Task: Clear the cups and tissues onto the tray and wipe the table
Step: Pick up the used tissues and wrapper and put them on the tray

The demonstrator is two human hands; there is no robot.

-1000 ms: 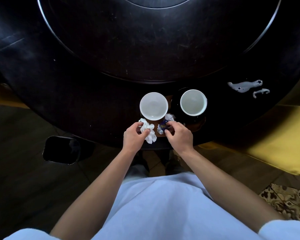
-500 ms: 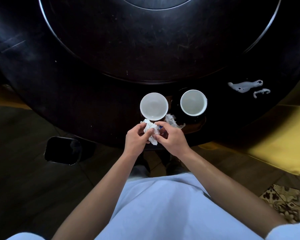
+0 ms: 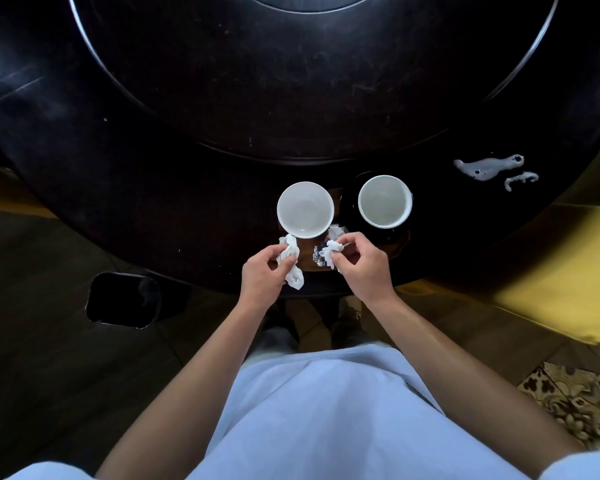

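Two white cups stand near the front edge of the dark round table (image 3: 125,188): the left cup (image 3: 305,209) and the right cup (image 3: 384,200), which sits on a black saucer. They rest on a brown tray (image 3: 397,245), mostly covered. My left hand (image 3: 264,282) grips a crumpled white tissue (image 3: 290,261) just below the left cup. My right hand (image 3: 362,268) pinches a smaller white tissue (image 3: 331,254) between thumb and fingers, above a foil wrapper (image 3: 318,259). Another bit of tissue (image 3: 336,233) lies between the cups.
A white spill (image 3: 485,168) with a smaller streak (image 3: 522,178) marks the table at the right. A raised turntable (image 3: 309,71) fills the table's centre. A black bin (image 3: 122,299) stands on the floor at the left, and yellow upholstery (image 3: 561,271) at the right.
My hands, together over one tissue half a second ago, have drawn apart. Each now holds its own piece of tissue, and the foil wrapper shows between them.
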